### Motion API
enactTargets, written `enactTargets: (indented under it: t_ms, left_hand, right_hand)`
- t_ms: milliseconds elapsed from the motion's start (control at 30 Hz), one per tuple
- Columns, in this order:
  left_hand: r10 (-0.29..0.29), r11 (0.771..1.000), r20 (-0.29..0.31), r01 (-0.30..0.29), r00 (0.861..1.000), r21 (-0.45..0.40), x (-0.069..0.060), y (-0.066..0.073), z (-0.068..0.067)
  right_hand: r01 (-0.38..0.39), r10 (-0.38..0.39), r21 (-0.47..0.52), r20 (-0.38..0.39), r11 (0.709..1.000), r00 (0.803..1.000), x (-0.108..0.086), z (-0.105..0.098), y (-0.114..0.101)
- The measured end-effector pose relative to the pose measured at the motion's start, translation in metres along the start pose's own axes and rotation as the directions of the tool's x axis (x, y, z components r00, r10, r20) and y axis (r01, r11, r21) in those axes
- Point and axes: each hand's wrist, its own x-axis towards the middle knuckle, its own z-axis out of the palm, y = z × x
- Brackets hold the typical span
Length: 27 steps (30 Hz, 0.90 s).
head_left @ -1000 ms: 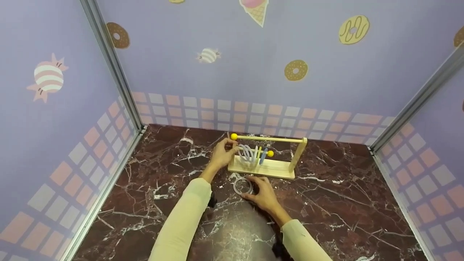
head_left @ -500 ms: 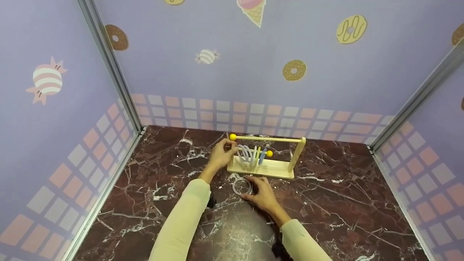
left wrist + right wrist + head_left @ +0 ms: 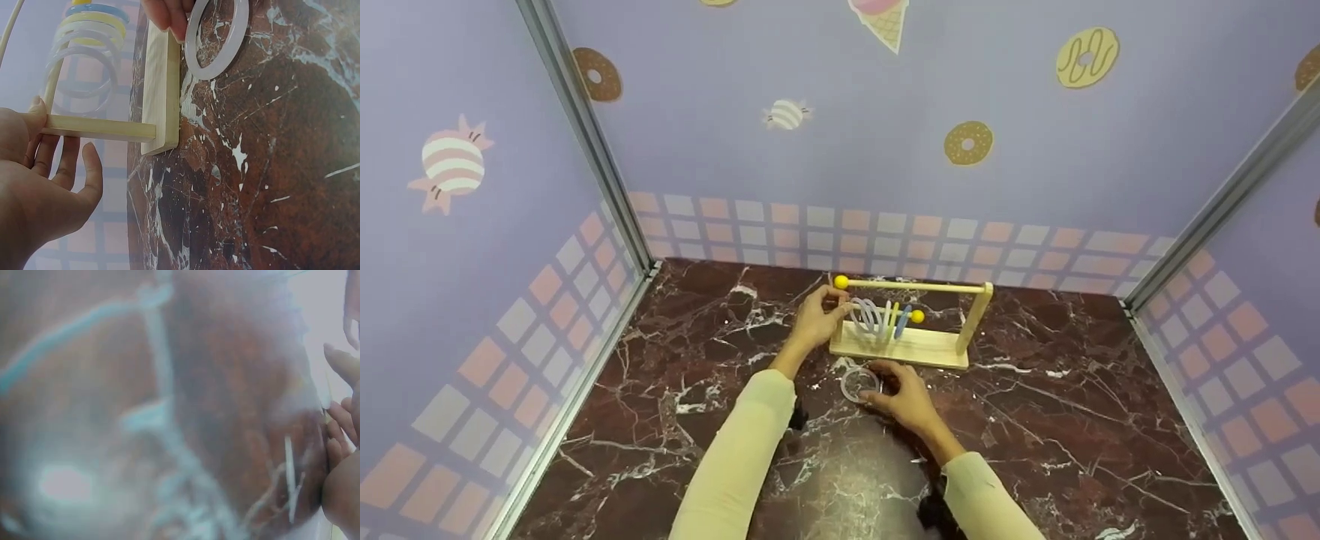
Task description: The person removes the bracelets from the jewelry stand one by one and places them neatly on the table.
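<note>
With thumb and fingers, the left hand (image 3: 814,321) pinches the upright (image 3: 101,128) of the wooden stand (image 3: 922,348) — probably to steady it — while the right hand (image 3: 907,397), half curled, grips a translucent ring (image 3: 211,71) by its edge just in front.

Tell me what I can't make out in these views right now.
- Left wrist: upper end of the post, hidden by the left hand.
- Left wrist: far side of the loose ring and most of the right hand, cut off by the top edge.
- Right wrist: table surface, mostly blurred.
</note>
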Motion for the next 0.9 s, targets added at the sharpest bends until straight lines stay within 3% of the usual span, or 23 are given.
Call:
enactTargets:
  t_ms: [133, 367, 633, 767, 900]
  left_hand:
    - [0.003, 1.000, 0.008, -0.003, 1.000, 0.007, 0.000, 0.001, 0.000]
    - [0.011, 1.000, 0.001, -0.011, 1.000, -0.026, 0.001, -0.001, 0.001]
    - [0.004, 0.999, -0.013, -0.005, 1.000, -0.033, -0.002, -0.003, -0.002]
    - [0.004, 1.000, -0.015, -0.004, 1.000, -0.021, -0.002, -0.002, -0.002]
    - [0.012, 1.000, -0.018, -0.013, 1.000, -0.017, -0.002, 0.001, 0.000]
  right_hand:
    - [-0.067, 0.076, 0.195, -0.036, 0.979, 0.997, 0.000, -0.005, -0.004]
    - [-0.104, 0.133, 0.276, -0.089, 0.956, 0.987, 0.004, -0.020, -0.004]
    - [-0.057, 0.067, 0.114, -0.092, 0.992, 0.993, 0.003, -0.044, -0.007]
    - [-0.053, 0.055, 0.027, -0.076, 0.998, 0.996, 0.002, -0.059, -0.014]
    - [0.008, -0.014, -0.061, -0.105, 0.998, 0.994, 0.006, -0.073, -0.021]
